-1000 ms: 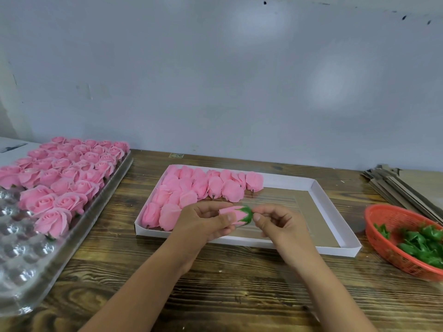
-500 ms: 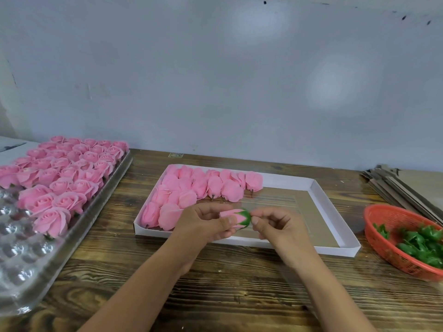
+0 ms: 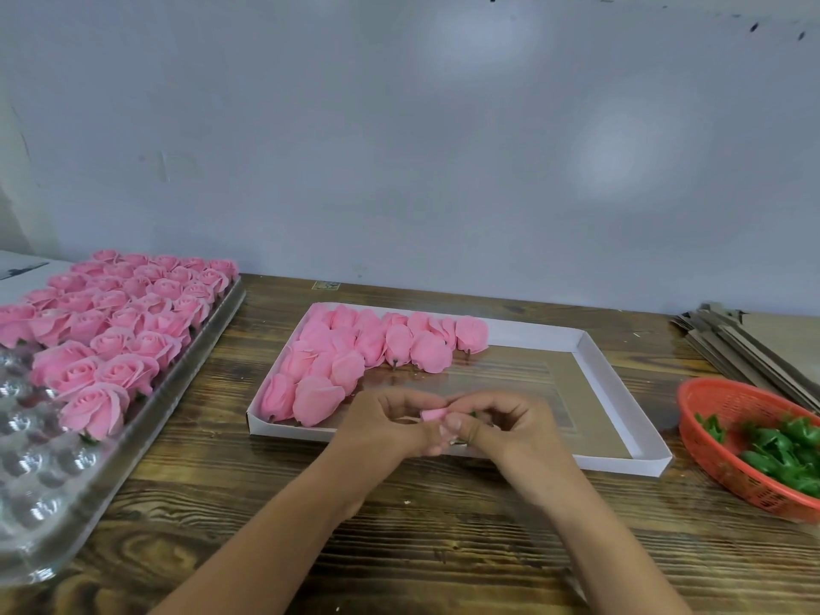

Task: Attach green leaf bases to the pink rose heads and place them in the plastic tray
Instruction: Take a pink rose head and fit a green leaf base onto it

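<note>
Two hands meet over the near edge of the white box (image 3: 594,348) at the middle of the desk (image 3: 443,548), and between them most of one pink rose head (image 3: 432,414) is hidden: only a small pink strip shows. A sliver of green, the leaf base (image 3: 473,414), peeks out behind the right hand's fingers (image 3: 477,430); whether it is seated on the rose cannot be made out. The left hand (image 3: 381,426) has its fingers curled around the rose from the left; the right hand (image 3: 517,430) pinches in from the right, fingers bent tightly, thumb touching the left hand's fingertips.

Farther back in the box, loose pink rose heads (image 3: 355,352) lie packed in its far left corner. At the left, the clear plastic tray (image 3: 40,494) is cut off by the frame's edge; finished roses (image 3: 115,321) fill its far cups, while the near cups show bare. At the right edge, an orange basket (image 3: 727,410) holding green leaf bases (image 3: 781,450) is partly out of frame, with stacked cardboard (image 3: 754,344) behind it.
</note>
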A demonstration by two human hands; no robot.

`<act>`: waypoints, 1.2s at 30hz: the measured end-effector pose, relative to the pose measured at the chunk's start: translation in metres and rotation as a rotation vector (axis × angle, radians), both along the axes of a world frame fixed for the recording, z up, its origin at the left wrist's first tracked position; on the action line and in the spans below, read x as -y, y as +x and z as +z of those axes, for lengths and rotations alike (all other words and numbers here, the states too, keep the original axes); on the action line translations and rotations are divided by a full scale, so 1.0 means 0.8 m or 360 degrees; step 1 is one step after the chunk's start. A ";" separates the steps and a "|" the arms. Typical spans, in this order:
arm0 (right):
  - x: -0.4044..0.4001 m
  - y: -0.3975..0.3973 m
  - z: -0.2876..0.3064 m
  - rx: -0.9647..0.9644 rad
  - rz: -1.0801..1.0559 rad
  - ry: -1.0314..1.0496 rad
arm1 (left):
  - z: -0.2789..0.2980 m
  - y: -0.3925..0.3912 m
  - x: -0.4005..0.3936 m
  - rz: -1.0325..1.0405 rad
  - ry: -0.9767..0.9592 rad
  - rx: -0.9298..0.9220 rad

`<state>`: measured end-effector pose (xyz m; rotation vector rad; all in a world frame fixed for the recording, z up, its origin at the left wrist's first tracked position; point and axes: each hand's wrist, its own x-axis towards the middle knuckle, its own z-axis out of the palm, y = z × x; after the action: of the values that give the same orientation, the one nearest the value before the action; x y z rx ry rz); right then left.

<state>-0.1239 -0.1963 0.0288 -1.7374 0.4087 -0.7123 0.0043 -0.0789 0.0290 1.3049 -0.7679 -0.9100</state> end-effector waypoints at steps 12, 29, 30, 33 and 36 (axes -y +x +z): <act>0.011 -0.012 0.013 0.0189 -0.0137 0.0287 | 0.004 0.015 -0.003 0.0084 -0.0181 -0.0089; 0.015 -0.008 0.000 -0.0001 -0.0087 0.0159 | 0.001 0.012 0.000 0.0077 -0.0107 -0.0067; 0.015 -0.008 -0.001 -0.0005 -0.0086 0.0165 | 0.000 0.012 0.000 0.0083 -0.0105 -0.0060; 0.016 -0.008 -0.003 -0.0009 -0.0084 0.0162 | -0.003 0.012 0.000 0.0112 -0.0081 -0.0022; 0.015 -0.008 -0.003 -0.0006 -0.0079 0.0164 | -0.005 0.014 0.001 0.0115 -0.0081 -0.0003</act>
<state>-0.1299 -0.2084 0.0264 -1.6366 0.4845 -0.7111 0.0157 -0.0798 0.0251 1.2788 -0.7332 -0.8290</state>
